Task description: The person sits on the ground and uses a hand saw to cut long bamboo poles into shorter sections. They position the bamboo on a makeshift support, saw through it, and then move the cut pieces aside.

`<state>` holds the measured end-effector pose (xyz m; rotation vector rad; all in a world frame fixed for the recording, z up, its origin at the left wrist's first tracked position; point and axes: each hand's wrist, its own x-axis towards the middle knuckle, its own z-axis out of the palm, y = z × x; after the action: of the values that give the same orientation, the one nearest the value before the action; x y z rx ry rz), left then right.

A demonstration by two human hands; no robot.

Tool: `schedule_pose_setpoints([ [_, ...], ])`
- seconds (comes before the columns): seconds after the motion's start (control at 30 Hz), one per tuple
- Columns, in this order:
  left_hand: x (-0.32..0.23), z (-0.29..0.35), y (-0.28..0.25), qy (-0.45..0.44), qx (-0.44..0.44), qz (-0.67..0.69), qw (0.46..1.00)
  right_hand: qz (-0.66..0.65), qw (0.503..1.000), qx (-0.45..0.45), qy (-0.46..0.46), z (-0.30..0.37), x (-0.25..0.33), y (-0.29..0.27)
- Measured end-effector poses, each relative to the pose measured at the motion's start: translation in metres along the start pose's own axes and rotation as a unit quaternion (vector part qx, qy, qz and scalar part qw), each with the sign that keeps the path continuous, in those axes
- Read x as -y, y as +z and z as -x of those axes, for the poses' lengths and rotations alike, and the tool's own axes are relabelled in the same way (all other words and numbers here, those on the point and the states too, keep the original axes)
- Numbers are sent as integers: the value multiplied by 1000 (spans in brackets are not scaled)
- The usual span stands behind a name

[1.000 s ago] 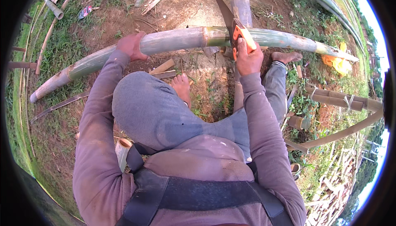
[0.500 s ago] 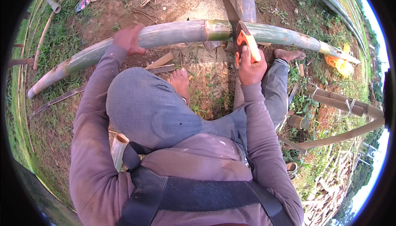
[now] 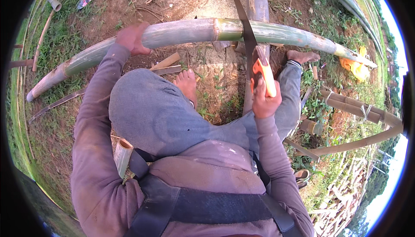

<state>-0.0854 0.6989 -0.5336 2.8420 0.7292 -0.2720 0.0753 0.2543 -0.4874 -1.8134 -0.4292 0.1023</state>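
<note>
A long green bamboo pole [image 3: 181,31] lies crosswise in front of me, with a brown joint ring near its middle. My left hand [image 3: 134,38] is wrapped round the pole, left of that ring. My right hand [image 3: 265,101] grips the orange handle of a handsaw [image 3: 249,36]. The dark saw blade lies across the pole just right of the ring, its tip pointing away from me. Whether its teeth are sunk into the bamboo I cannot tell. Under the pole, near the blade, runs a thicker bamboo log [image 3: 257,3] pointing away from me.
My bare left foot [image 3: 186,84] rests on the ground near the pole; the right foot [image 3: 302,57] lies beside the log. A yellow bag [image 3: 356,68] sits by the pole's right end. Tied bamboo poles [image 3: 354,107] stand at right. Cut bamboo pieces [image 3: 339,204] are heaped lower right.
My right hand has pulled the saw back toward me, so more blade lies on the near side of the pole. My left hand and the pole stay nearly in place.
</note>
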Motion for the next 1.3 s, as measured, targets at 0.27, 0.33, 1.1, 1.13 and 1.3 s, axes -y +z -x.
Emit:
schedule_pose_setpoints([
  [0.27,1,2,-19,-37,34,2,999,18,999,19,31,-4,37,8],
  [0.33,-1,5,-12,-24,34,15,999,11,998,11,60,65,40,-45],
  [1.1,-6,4,-9,11,4,21,1000,29,997,20,70,29,56,-37],
  [1.13,-3,3,-5,6,6,26,1000,2,998,28,64,-10,30,-9],
  [1.3,-7,-3,-18,-25,40,30,998,94,994,-1,-54,-113,5,63],
])
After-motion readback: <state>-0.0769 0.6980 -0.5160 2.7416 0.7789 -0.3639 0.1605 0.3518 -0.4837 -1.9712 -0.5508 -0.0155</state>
